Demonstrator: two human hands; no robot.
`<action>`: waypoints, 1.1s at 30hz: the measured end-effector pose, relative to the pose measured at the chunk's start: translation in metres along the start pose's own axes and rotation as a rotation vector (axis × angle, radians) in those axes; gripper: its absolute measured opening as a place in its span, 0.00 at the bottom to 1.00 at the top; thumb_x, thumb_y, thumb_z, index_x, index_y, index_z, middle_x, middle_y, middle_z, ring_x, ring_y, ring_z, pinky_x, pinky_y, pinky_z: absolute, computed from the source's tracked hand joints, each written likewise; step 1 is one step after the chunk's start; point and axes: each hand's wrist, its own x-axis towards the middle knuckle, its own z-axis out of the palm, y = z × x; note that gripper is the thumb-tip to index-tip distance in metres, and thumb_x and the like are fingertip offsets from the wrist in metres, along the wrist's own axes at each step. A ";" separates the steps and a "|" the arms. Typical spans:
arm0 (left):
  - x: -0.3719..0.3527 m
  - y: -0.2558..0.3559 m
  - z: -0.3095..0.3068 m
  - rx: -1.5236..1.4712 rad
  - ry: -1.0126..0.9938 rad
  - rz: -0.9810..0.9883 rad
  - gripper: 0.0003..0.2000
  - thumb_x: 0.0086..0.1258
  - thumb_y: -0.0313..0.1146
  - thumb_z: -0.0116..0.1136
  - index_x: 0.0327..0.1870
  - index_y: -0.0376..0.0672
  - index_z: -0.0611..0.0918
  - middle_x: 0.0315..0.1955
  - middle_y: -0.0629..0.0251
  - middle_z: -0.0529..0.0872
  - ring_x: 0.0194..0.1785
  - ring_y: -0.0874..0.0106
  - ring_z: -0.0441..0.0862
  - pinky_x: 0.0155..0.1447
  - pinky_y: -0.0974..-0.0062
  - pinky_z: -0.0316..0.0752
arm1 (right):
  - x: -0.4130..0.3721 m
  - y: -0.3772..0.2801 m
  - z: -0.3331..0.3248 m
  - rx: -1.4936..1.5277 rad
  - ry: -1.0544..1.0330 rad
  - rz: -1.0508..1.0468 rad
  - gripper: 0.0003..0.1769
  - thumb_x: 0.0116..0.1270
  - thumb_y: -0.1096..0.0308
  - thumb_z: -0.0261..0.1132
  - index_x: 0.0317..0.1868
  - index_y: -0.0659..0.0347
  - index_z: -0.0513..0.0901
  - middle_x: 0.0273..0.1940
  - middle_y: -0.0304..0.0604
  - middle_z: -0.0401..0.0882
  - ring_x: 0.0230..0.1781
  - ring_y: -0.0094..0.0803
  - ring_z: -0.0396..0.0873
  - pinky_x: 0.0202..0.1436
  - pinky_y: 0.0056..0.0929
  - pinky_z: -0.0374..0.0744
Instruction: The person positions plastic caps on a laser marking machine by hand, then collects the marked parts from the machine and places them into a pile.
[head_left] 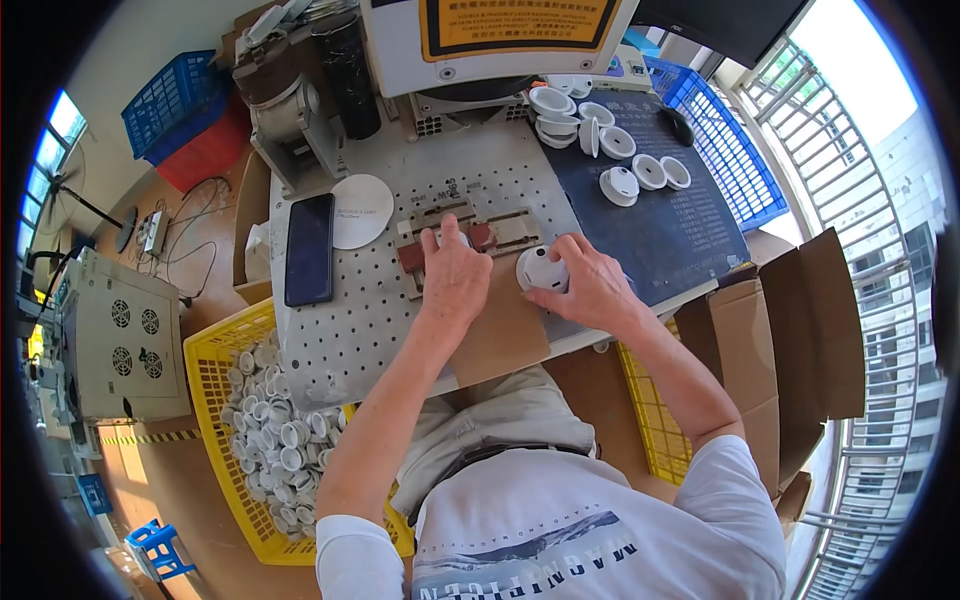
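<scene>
My right hand [592, 285] grips a white round plastic lid [541, 270] by its right side, thumb below and fingers above. Small dark slots show on the lid's face. It is just over the front edge of the perforated metal plate. My left hand [457, 278] reaches onto a metal fixture [515, 230] with reddish-brown blocks [411, 257]. Its fingertips are around a small white part at the fixture, mostly hidden by the fingers; it looks like another lid.
Several white lids [617, 142] lie on the dark mat [650, 235]. A phone [309, 250] and a white disc [362, 212] are on the plate's left. A yellow basket [235, 345] of white lids stands at lower left, cardboard boxes [745, 350] at right. A machine head [500, 45] overhangs the plate.
</scene>
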 end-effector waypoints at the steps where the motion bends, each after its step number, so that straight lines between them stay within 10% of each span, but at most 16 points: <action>1: -0.004 0.005 -0.002 -0.043 -0.135 0.021 0.06 0.51 0.27 0.61 0.24 0.35 0.89 0.50 0.35 0.77 0.60 0.47 0.69 0.65 0.46 0.63 | 0.001 -0.002 0.002 -0.033 -0.027 0.067 0.25 0.55 0.59 0.77 0.44 0.62 0.73 0.53 0.51 0.78 0.37 0.51 0.81 0.43 0.43 0.79; 6: -0.064 0.021 -0.015 -0.094 -0.176 0.120 0.05 0.48 0.27 0.62 0.22 0.35 0.87 0.51 0.43 0.77 0.57 0.49 0.71 0.63 0.50 0.64 | 0.007 0.004 0.005 -0.073 -0.140 -0.084 0.25 0.55 0.58 0.76 0.44 0.62 0.73 0.56 0.51 0.75 0.44 0.52 0.80 0.47 0.44 0.78; 8: -0.097 0.005 -0.020 -0.139 0.026 -0.017 0.03 0.49 0.28 0.64 0.20 0.39 0.87 0.51 0.47 0.77 0.56 0.53 0.70 0.60 0.54 0.65 | 0.003 -0.003 0.012 -0.057 -0.007 -0.496 0.25 0.55 0.57 0.76 0.44 0.61 0.74 0.52 0.50 0.76 0.47 0.50 0.80 0.49 0.44 0.78; 14: -0.150 -0.054 -0.038 -0.120 0.119 -0.308 0.03 0.41 0.19 0.63 0.19 0.32 0.82 0.55 0.48 0.73 0.55 0.50 0.70 0.60 0.56 0.67 | -0.001 -0.043 0.017 -0.016 -0.170 -0.118 0.21 0.60 0.58 0.72 0.43 0.63 0.74 0.56 0.53 0.75 0.44 0.55 0.81 0.44 0.47 0.81; 33: -0.151 -0.055 -0.041 -0.182 0.205 -0.384 0.11 0.37 0.15 0.63 0.27 0.29 0.80 0.51 0.51 0.76 0.53 0.49 0.74 0.58 0.57 0.70 | 0.057 -0.060 0.061 0.034 -0.068 -0.270 0.15 0.61 0.66 0.69 0.41 0.62 0.73 0.63 0.55 0.74 0.40 0.54 0.82 0.43 0.46 0.79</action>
